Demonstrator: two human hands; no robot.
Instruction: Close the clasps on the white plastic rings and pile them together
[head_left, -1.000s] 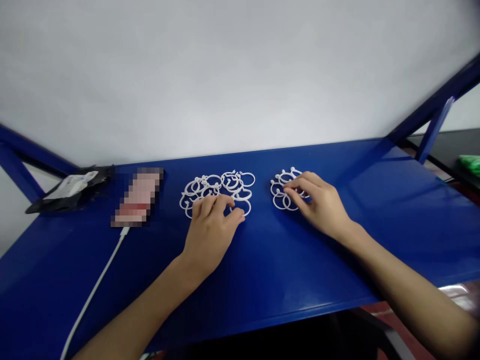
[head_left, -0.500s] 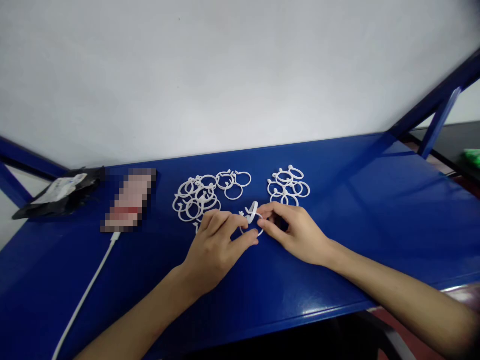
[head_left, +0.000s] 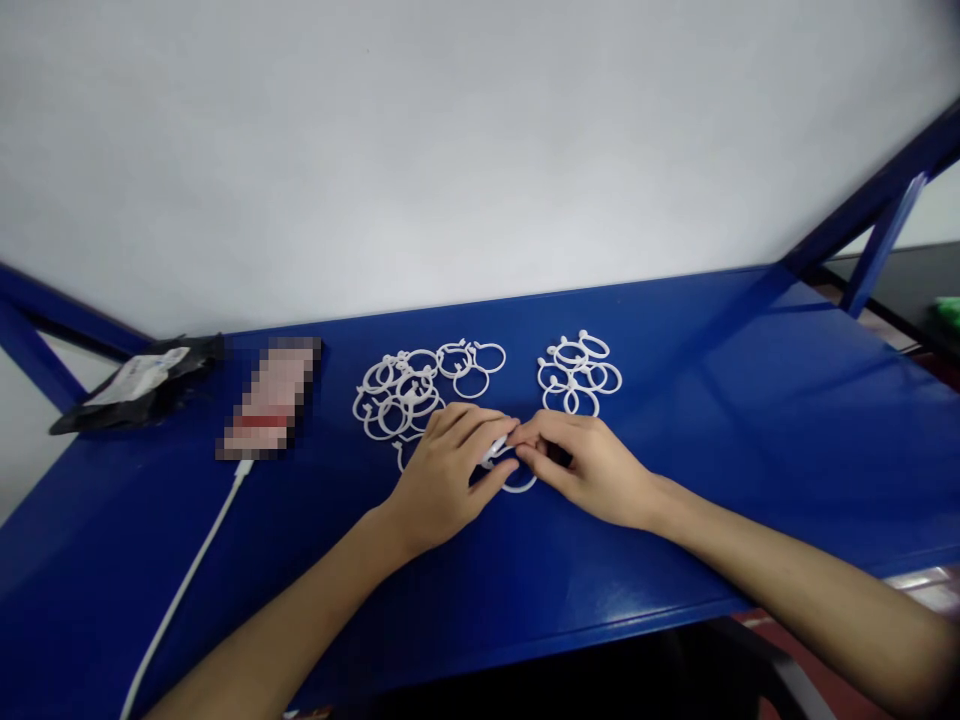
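Note:
My left hand (head_left: 439,480) curls its thumb and fingers around a white plastic curtain ring (head_left: 495,452), partly hidden by the fingers. My right hand (head_left: 592,465) pinches the same piece from the right, its fingertips meeting those of the left. Below the fingertips shows the curved arc of a white ring (head_left: 519,489); whether it is part of the held piece I cannot tell. Beyond my left hand lies a loose pile of white rings (head_left: 394,417), several with small pronged ends. Past my right hand lies another group of white rings (head_left: 571,352) with small round eyelets.
On the blue table (head_left: 675,400), a pixelated phone (head_left: 274,395) lies at left with a white cable (head_left: 187,580) running to the front. A black plastic bag (head_left: 142,385) with a white label sits at the far left. Blue frame bars (head_left: 889,240) and a pale wall (head_left: 480,150) stand behind.
My left hand has moved slightly right and closed its fingers over the white ring. The raised band between my hands is now lower and mostly covered. The view has shifted slightly.

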